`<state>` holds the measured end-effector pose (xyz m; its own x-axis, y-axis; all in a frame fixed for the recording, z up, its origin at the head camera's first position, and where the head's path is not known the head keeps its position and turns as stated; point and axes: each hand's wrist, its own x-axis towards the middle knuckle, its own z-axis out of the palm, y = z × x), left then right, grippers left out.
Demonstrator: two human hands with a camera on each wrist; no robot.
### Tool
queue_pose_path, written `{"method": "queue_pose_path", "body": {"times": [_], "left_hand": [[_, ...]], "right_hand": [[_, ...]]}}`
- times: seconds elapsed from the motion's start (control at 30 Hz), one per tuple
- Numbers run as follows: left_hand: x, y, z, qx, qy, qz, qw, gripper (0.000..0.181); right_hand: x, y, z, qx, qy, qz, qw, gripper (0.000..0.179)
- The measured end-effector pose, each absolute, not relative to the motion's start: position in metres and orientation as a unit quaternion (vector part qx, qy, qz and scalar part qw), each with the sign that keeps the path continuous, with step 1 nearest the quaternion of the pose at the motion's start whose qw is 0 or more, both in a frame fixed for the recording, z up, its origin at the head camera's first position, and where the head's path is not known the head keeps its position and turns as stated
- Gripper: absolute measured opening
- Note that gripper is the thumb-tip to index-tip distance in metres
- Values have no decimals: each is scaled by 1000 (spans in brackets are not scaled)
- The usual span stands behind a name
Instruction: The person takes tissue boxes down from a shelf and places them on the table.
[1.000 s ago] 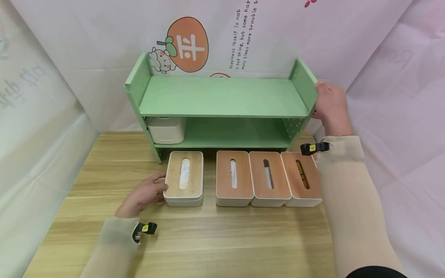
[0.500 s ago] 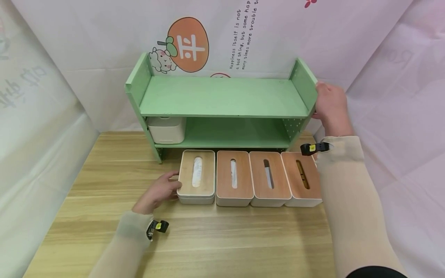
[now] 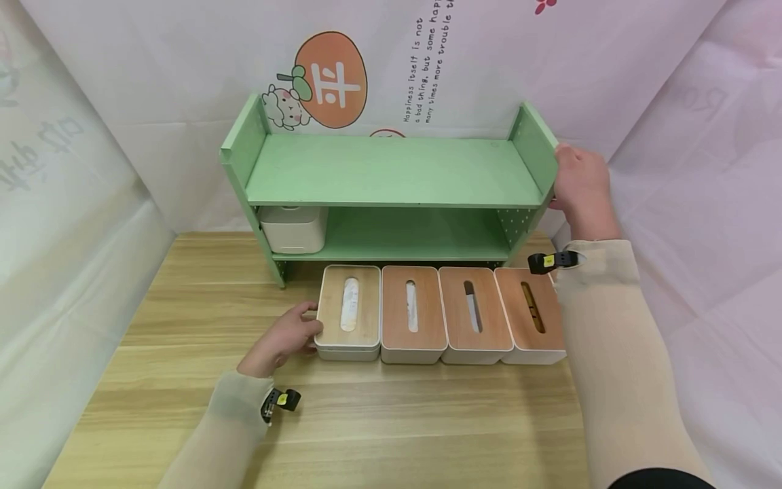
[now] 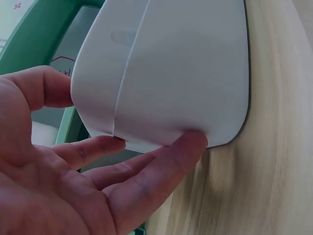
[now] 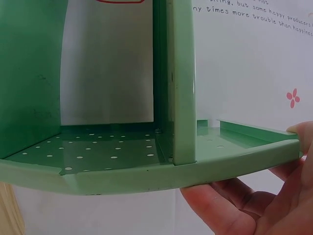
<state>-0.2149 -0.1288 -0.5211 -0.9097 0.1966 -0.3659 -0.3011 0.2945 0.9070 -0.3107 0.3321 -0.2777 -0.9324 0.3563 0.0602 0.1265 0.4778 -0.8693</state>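
In the head view, my left hand (image 3: 282, 341) is at the left side of a white tissue box (image 3: 332, 319) with a pale wooden lid. White tissue shows in its slot. The left wrist view has my extended fingers (image 4: 161, 171) pressing against the box's smooth side, with no grip around it. Up at the right, my right hand (image 3: 584, 187) grips the side panel of a green two-tier shelf (image 3: 397, 170). Seen from the right wrist, the thumb and fingers (image 5: 215, 205) lie on either face of that panel (image 5: 244, 159).
Three boxes with redder wooden lids continue the row: one (image 3: 394, 312) beside the pale-lidded box, a middle one (image 3: 455, 312), and one (image 3: 513, 305) partly behind my right sleeve. A white lidded container (image 3: 293, 229) sits on the lower shelf. The wooden table (image 3: 391, 421) extends in front.
My left hand has pushed the pale-lidded tissue box to the right, closing the gap to the neighbouring box. The right hand has stayed on the shelf panel.
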Motion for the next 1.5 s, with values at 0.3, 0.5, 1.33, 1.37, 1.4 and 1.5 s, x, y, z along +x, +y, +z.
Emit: {"method": "queue_pose_path", "body": {"times": [0.3, 0.5, 1.33, 1.37, 1.4, 1.5], "left_hand": [[-213, -127, -520, -39, 777, 590, 219, 53], [-211, -126, -518, -37, 772, 596, 219, 55], [-212, -126, -495, 109, 912, 359, -164, 49], [-216, -126, -493, 138, 904, 331, -233, 47], [-220, -126, -490, 163, 893, 299, -295, 48], [-236, -128, -478, 212, 863, 222, -403, 52]], "right_hand": [[-311, 332, -278, -142, -850, 493, 116, 47], [-310, 332, -277, -146, -847, 499, 112, 48], [-309, 333, -277, -141, -853, 492, 101, 49], [-309, 333, -276, -141, -854, 491, 101, 48], [-309, 333, -276, -142, -852, 494, 99, 47], [-308, 334, -275, -143, -845, 506, 98, 47]]}}
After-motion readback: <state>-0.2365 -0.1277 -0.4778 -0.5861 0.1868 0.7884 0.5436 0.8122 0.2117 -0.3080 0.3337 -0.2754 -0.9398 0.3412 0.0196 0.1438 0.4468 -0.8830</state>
